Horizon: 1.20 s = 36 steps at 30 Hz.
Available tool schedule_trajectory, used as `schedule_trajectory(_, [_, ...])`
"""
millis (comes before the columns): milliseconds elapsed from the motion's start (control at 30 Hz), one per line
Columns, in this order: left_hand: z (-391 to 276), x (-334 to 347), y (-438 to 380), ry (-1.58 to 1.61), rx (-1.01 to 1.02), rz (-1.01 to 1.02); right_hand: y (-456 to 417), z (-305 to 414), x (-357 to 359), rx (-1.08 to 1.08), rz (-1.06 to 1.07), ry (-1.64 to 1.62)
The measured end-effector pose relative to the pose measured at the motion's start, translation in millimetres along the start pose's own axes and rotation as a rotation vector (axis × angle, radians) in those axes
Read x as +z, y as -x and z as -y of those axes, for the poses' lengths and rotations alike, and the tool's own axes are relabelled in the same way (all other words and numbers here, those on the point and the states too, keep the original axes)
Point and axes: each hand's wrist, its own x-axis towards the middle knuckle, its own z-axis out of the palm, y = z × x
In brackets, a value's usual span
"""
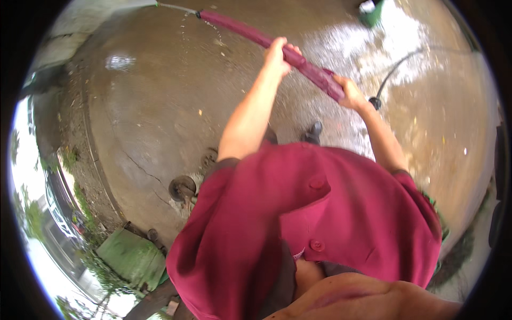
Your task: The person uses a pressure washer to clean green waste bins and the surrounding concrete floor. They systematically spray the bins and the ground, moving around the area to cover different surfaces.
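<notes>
A pressure washer lance (240,32), its long body covered in maroon material, runs from the middle right up to the upper left. My left hand (279,56) is closed around the middle of the covered part. At the rear end, beside a small maroon projection, my right hand (350,93) grips the lance. A bare metal tube (178,7) extends from the cover to a green nozzle tip (157,4), where a whitish spray fans out to the left. Drops fall below the tube.
The wet concrete floor (152,100) has puddles and scattered leaves. A dark hose (394,72) curves across it at the right, near a green container (372,16). Metal discs (182,188) lie left of me. A kerb (90,140) and a green sheet-like object (132,256) stand farther left.
</notes>
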Motion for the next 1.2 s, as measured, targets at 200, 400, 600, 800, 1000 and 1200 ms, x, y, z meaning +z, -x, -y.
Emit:
schedule_trajectory(200, [104, 16, -10, -0.022, -0.25, -0.031, 92, -34, -37, 0.319, 0.075, 0.047])
schedule_trajectory(400, [157, 17, -1, -0.019, -0.293, -0.101, 139, -45, -53, 0.36, 0.061, 0.192])
schedule_trajectory(600, [98, -36, 2, 0.097, -0.161, -0.093, 94, -23, -5, 0.3, 0.172, 0.078])
schedule_trajectory(800, [-9, -128, 45, 0.216, 0.007, -0.145, 18, 45, 63, -0.031, 0.286, 0.172])
schedule_trajectory(1000, [-63, -202, 90, 0.47, 0.203, -0.168, -49, 112, 105, -0.176, 0.494, 0.265])
schedule_trajectory(1200, [-97, -199, 83, 0.504, 0.228, -0.148, -89, 153, 103, -0.186, 0.479, 0.296])
